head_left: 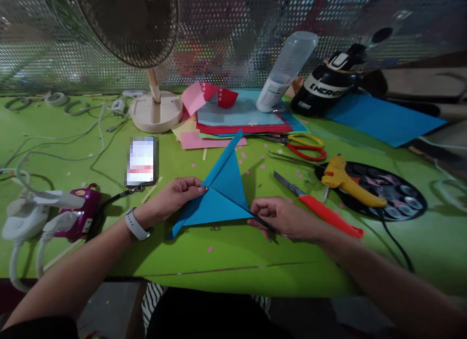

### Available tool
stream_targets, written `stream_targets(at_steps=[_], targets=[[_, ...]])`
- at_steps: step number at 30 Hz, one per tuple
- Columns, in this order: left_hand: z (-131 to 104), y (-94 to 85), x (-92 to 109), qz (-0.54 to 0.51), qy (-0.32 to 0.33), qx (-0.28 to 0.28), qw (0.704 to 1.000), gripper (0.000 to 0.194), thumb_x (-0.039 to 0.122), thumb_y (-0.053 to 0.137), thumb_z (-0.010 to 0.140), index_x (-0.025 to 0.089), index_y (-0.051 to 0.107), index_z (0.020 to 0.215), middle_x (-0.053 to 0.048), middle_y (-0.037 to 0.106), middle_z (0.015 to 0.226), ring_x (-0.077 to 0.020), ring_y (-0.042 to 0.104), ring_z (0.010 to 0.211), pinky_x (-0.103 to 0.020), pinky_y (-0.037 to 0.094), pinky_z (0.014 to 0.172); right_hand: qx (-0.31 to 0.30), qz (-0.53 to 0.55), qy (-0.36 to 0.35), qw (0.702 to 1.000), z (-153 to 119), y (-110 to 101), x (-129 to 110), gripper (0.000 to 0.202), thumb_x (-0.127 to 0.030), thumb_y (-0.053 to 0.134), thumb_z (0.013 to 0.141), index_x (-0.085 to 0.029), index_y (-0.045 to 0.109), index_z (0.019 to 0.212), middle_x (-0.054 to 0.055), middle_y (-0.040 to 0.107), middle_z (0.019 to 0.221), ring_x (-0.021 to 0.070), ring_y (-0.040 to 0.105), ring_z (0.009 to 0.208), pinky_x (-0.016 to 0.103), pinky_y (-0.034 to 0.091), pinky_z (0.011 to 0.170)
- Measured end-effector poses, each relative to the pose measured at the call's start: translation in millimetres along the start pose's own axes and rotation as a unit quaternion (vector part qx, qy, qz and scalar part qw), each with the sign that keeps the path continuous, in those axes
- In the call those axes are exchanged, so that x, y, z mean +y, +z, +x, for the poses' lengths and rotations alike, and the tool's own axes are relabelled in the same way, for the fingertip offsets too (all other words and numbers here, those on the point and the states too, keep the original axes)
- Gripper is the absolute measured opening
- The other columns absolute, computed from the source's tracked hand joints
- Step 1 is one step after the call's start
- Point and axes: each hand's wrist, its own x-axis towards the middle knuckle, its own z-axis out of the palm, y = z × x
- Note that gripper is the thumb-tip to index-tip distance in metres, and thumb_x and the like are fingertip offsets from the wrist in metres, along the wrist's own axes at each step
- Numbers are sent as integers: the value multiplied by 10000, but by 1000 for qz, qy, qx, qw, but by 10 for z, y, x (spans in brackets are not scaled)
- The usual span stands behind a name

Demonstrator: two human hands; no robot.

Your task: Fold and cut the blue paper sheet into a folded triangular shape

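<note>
A folded blue paper (215, 206), roughly triangular with a rolled or folded left edge, lies over the green table in front of me. My left hand (185, 192) pinches its left edge near the middle. My right hand (272, 216) is closed around a thin dark tool (263, 223) at the paper's right corner. A thin dark line crosses the paper from the tool toward my left fingertips. The tool's exact kind is hard to make out.
Right of the paper lie a red-handled cutter (332, 215), scissors (306, 147), tweezers (292, 159) and a yellow glue gun (352, 183) on a black palette. Behind stand a fan (155, 110), bottles and stacked paper (237, 116). A phone (141, 161) and power strips (82, 212) sit left.
</note>
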Motion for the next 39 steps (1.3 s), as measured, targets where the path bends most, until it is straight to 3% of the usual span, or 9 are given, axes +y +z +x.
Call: stream_targets(at_steps=[9,13,17,20,23,25,32,35,39], targets=[[0,-6,7,15,-3,1,1000,307,440,766,742,176,626,816,40,581,663,-62,489,554,-181,389,515,19,13,11,1000,-5,7,-49,526,-619,814,572,-193,535,705,-55,556,532,83,508,453,210,379,433],[24,-62,-12,16,14,19,1000,246,399,746,775,183,640,828,30,609,684,-67,503,563,-189,406,530,25,-23,3,999,-28,-115,-11,499,-606,795,615,-181,569,748,-24,606,571,88,509,472,200,325,402],[46,-128,1,0,28,45,999,251,381,772,757,174,644,821,19,622,707,-71,520,594,-188,426,557,50,-58,-38,996,-130,-333,-15,484,-613,765,645,-171,617,774,41,684,698,130,583,592,237,407,505],[49,-149,27,-5,27,49,998,267,371,788,742,165,643,831,18,631,729,-72,527,609,-184,434,566,197,-115,-82,970,-191,-549,7,470,-623,693,711,-185,660,877,60,696,766,170,595,644,279,416,555],[45,-157,48,-1,12,51,999,296,378,796,733,164,648,874,17,643,758,-69,542,612,-178,441,563,392,-254,-54,882,-189,-782,73,365,-528,671,758,-198,680,913,58,665,725,204,581,642,313,386,579],[41,-162,62,12,6,53,999,328,395,801,725,170,652,912,15,651,778,-67,547,603,-174,439,548,443,-321,-16,837,-165,-916,125,320,-473,670,771,-199,691,935,86,693,815,240,612,707,331,395,612],[29,-164,129,76,30,48,996,452,425,799,727,200,652,1091,11,655,856,-85,574,662,-192,458,574,461,-444,76,765,-81,-1084,219,339,-480,653,787,-210,737,974,147,677,1098,327,643,911,354,405,619],[39,-176,114,103,40,28,993,540,379,833,693,206,623,1160,-2,656,924,-99,594,708,-216,475,615,456,-433,109,770,-46,-1105,236,327,-491,657,773,-220,734,939,125,716,930,309,650,803,334,364,545],[49,-197,91,140,39,3,989,497,386,788,744,198,623,1173,-8,650,915,-97,580,706,-229,469,628,423,-390,88,813,-70,-1222,283,246,-449,698,730,-220,711,820,66,711,748,243,632,667,307,361,512]])
